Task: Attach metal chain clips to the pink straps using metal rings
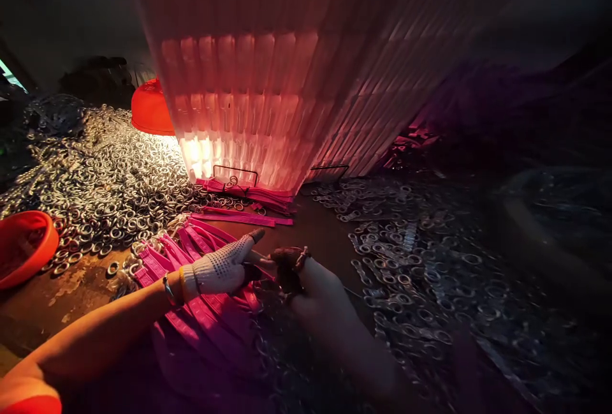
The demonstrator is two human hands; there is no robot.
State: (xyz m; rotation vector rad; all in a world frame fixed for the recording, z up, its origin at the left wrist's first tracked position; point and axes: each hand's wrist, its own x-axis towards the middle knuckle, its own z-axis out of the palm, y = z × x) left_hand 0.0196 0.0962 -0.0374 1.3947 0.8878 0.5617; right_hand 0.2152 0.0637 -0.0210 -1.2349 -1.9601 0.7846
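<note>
- The left hand [222, 268] wears a white knitted glove with dark dots; its index finger points forward and its thumb side presses toward the right hand, fingers pinched on something small between the two hands.
- The right hand [306, 277] sits just beside it, partly in shadow, fingertips dark and curled in; a small metal ring [302, 256] shows at its knuckles, but whether the fingers clamp it cannot be told.
- The two hands meet fingertip to fingertip above the near end of a bundle of pink straps [205, 302], which fans out under the left wrist and runs toward the person's lap.
- The left hand rests on top of the bundle; the right hand lies off its right edge, over the dark tabletop [320, 222].
- A bracelet [168, 288] circles the left wrist, just behind the glove cuff.
- More loose pink straps [243, 216] lie flat beyond the hands, well apart from them.
- A heap of metal rings [109, 178] covers the table to the left, and another spread of rings [411, 261] lies to the right.
- A tall stack of pink straps [268, 95], lit from within, rises behind.
- An orange bowl [23, 245] stands at the left edge; a red bowl [150, 108] lies upturned farther back.
</note>
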